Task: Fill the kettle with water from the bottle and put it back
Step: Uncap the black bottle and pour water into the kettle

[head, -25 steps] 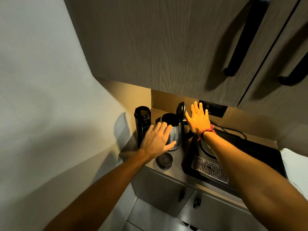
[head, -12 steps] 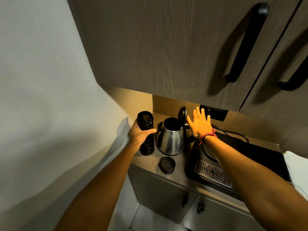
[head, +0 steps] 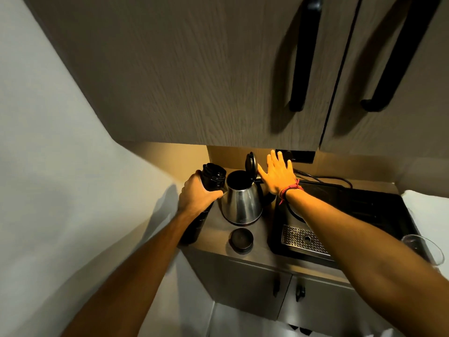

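Observation:
A steel kettle stands on the counter with its black lid flipped up and its mouth open. Just left of it, my left hand is wrapped around a tall black bottle, which has no cap and leans toward the kettle. My right hand is flat with its fingers spread, behind the raised lid and over the kettle's handle side. Whether it touches the lid I cannot tell. The bottle's round black cap lies on the counter in front of the kettle.
A black drip tray unit with a metal grate fills the counter to the right, a cable behind it. A clear glass stands at the right edge. Wall cupboards hang low overhead; a wall closes the left side.
My left hand moved from above the kettle to the bottle, gripped it and tilted it toward the kettle. My right hand stayed behind the lid.

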